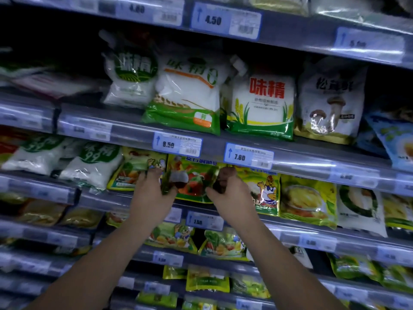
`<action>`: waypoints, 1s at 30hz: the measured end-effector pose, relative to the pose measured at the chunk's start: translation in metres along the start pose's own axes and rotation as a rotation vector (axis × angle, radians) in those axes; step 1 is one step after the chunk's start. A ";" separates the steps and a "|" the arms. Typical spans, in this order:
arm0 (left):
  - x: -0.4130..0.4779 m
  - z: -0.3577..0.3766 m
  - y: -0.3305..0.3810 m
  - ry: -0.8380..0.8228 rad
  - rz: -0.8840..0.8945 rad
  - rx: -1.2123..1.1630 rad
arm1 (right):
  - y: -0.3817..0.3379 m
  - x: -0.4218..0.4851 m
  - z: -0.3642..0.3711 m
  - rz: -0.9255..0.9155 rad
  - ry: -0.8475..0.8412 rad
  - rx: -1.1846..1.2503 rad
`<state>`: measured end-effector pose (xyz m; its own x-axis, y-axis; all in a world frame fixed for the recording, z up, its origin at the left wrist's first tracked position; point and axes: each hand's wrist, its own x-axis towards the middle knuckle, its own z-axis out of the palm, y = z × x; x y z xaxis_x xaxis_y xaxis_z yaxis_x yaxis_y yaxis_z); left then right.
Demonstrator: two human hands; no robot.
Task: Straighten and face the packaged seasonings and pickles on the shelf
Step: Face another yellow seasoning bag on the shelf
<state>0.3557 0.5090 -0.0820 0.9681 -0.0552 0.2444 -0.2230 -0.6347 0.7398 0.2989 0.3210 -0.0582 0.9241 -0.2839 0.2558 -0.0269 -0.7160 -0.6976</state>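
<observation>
At the left of the frame, on the middle shelf, white MSG bags [89, 168] are being seen slumped back and tilted, not yet faced. Just right of them a yellow chef-printed packet [131, 173] is being partly covered by the left hand [154, 191]. The fingers of this hand are being curled over the left edge of the green-and-yellow seasoning packet [192, 182], with the thumb being pressed on its front, so that the edge is being crumpled a little.

That packet is being held at the centre of the frame, just under the 8.50 price tag [177, 144] and the 7.80 price tag [249, 155], with its printed face being turned outward. It is being spanned from grip to grip, its body lying wholly between the two hands and its lower edge close above the shelf rail [100, 201]. A hold on both side edges is being judged as the means of squaring it upright and pulling it forward.

Its right edge is being pinched by the right hand [230, 191], fingers curled behind, thumb in front. Just beside that hand a chicken-printed packet [267, 193] is being kept upright, and further right a yellow pickle packet [308, 200] is being shown face-on
</observation>
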 end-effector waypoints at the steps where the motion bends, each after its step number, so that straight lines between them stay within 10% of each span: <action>1: 0.001 0.000 -0.002 -0.034 0.007 0.023 | -0.005 0.005 0.009 0.042 -0.044 -0.004; 18: -0.007 -0.016 -0.008 -0.089 0.132 -0.236 | -0.023 -0.002 0.002 0.281 0.103 0.632; 30: -0.103 -0.036 0.006 -0.456 -0.189 -0.833 | 0.016 -0.119 -0.020 0.268 -0.222 0.951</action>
<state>0.2507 0.5386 -0.0795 0.9083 -0.4138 -0.0615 0.1020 0.0766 0.9918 0.1812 0.3304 -0.0869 0.9847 -0.1667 -0.0500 -0.0183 0.1865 -0.9823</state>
